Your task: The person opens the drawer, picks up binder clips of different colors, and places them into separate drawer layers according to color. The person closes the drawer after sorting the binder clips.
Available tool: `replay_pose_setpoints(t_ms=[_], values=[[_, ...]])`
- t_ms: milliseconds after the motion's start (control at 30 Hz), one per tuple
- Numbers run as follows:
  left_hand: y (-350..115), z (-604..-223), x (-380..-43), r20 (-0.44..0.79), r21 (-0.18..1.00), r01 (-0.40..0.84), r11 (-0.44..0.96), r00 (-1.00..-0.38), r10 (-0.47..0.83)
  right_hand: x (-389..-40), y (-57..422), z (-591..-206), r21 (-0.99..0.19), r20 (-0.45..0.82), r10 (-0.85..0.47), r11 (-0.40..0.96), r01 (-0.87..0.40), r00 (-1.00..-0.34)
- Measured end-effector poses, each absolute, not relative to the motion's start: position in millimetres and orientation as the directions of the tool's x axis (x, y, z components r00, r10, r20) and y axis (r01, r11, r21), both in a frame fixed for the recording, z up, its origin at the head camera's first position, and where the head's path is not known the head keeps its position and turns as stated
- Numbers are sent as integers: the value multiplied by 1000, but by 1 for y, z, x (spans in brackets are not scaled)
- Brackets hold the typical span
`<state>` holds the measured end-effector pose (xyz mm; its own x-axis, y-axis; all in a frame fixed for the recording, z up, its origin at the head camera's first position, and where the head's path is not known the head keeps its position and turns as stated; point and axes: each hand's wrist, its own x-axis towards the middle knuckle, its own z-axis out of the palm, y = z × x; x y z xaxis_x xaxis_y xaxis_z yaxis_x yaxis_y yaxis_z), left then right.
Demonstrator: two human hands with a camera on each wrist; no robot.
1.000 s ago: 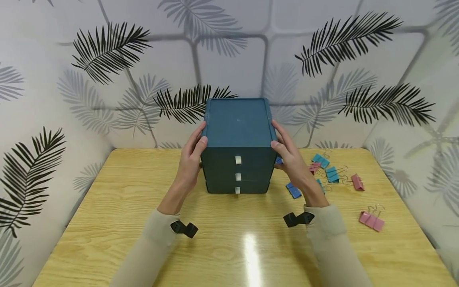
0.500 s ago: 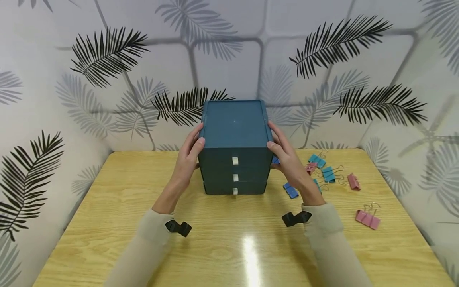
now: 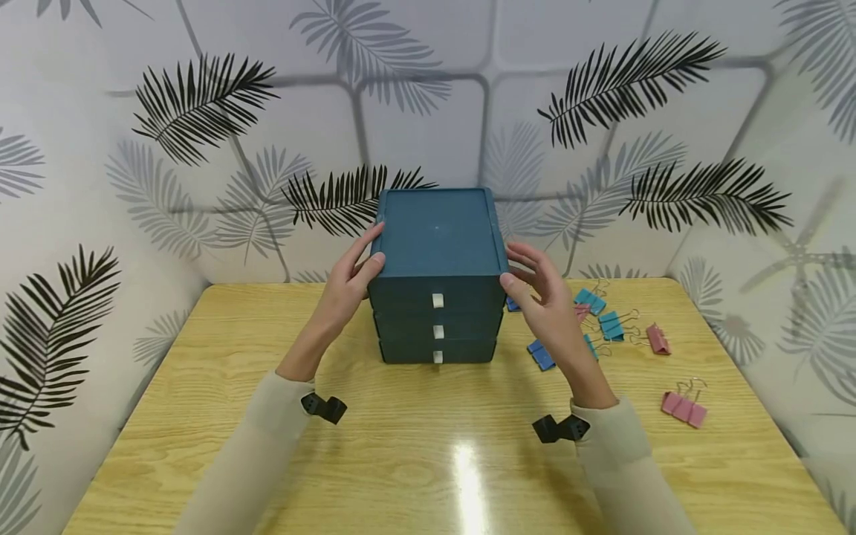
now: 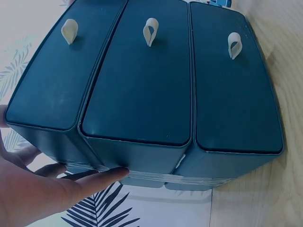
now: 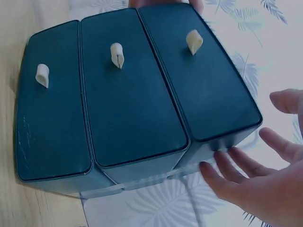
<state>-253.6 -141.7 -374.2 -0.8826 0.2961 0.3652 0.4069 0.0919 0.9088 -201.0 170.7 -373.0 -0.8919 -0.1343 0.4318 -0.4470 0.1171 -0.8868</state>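
A dark blue three-drawer box (image 3: pixel 438 238) stands on the table, its closed drawer fronts facing me. Each front carries a small white loop pull (image 3: pixel 438 301). My left hand (image 3: pixel 339 291) rests on the box's left side, its thumb at the top front corner; the left wrist view has its fingers (image 4: pixel 97 182) stretched along the side wall. On the right, my right hand (image 3: pixel 551 308) is beside the box with spread fingers. In the right wrist view, several fingertips (image 5: pixel 220 156) lie close to the side wall and the thumb (image 5: pixel 286 100) stands apart from it.
Several binder clips lie right of the box: teal (image 3: pixel 611 325), blue (image 3: pixel 540 355) and pink (image 3: pixel 684 409), some partly behind my right hand. The wooden table (image 3: pixel 401 453) meets a leaf-patterned wall covering (image 3: pixel 428 134) behind the box.
My right hand has loosened from the box's side, its fingers lifting away to the right. The left hand has shifted slightly, with its index finger now at the top edge. The box stays put.
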Motion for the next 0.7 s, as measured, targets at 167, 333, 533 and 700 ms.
replay_pose_setpoints(t_ms=[167, 333, 533, 700], values=[[-141, -373, -258, 392, 886, 444, 133, -871, 297, -185, 165, -375, -852, 515, -11, 103, -513, -857], [-143, -372, -260, 384, 888, 439, 133, -870, 308, -171, 155, -382, -803, 595, 64, 95, -589, -801], [-147, -372, -260, 344, 919, 385, 86, -888, 306, -167, 139, -392, -808, 587, 7, 66, -586, -809], [-148, -372, -262, 326, 931, 361, 57, -892, 314, -171, 127, -402, -851, 522, -80, 17, -525, -849]])
